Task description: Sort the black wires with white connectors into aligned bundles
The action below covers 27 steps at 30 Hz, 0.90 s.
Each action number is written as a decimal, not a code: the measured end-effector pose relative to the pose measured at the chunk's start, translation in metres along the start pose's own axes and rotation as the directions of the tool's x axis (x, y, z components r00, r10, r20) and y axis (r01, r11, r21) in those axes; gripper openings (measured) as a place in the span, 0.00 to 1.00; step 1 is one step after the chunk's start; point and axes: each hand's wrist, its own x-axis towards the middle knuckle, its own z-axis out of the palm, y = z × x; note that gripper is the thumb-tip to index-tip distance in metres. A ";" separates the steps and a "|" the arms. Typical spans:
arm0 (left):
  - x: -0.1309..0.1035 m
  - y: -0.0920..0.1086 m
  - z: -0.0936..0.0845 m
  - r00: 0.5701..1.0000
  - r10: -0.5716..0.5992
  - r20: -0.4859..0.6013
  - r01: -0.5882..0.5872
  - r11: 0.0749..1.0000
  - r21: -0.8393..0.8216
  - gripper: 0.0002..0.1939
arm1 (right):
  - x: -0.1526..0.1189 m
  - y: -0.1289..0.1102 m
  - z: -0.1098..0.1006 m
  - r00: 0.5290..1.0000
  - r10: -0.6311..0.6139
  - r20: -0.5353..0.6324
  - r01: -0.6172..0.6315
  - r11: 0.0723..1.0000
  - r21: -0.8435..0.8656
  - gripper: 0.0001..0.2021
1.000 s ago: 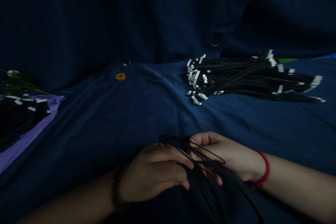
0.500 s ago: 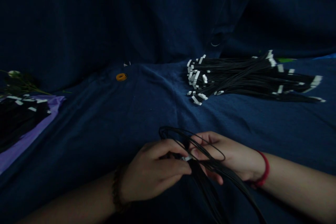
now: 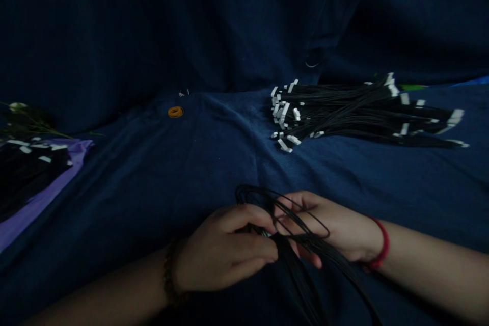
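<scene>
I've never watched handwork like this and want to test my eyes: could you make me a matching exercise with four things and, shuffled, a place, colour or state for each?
Things
1. Small coil
2. Purple sheet
3. Red wristband
4. Looped black strands

Descriptions
A. Worn on a wrist
B. Touching both the left hand and the right hand
C. At the picture's left edge, beside a bundle with white ends
D. Orange, lying on the blue cloth

Right pairs
1-D, 2-C, 3-A, 4-B
</scene>
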 end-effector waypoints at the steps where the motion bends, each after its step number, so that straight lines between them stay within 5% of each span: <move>1: 0.001 0.000 -0.001 1.000 0.015 0.011 -0.015 1.000 -0.011 0.04 | 0.000 0.000 0.000 1.000 0.005 -0.006 -0.005 1.000 -0.014 0.15; 5: 0.004 -0.001 -0.003 0.997 0.073 0.027 -0.072 0.997 -0.041 0.04 | 0.001 -0.001 -0.001 1.000 0.024 -0.020 -0.026 0.996 -0.081 0.14; 16: 0.006 -0.003 -0.002 0.999 -0.015 0.046 0.026 0.966 -0.257 0.09 | 0.004 -0.005 0.000 1.000 0.007 -0.010 -0.008 0.993 -0.122 0.18; 24: 0.006 0.005 0.001 0.985 0.104 0.136 -0.102 0.995 -0.018 0.05 | 0.004 -0.003 0.005 0.991 -0.042 -0.127 0.035 0.998 -0.055 0.11; 27: 0.007 0.013 0.005 0.994 0.099 0.048 -0.107 0.973 0.206 0.07 | 0.004 -0.003 0.006 0.976 -0.068 -0.205 0.071 0.997 0.007 0.10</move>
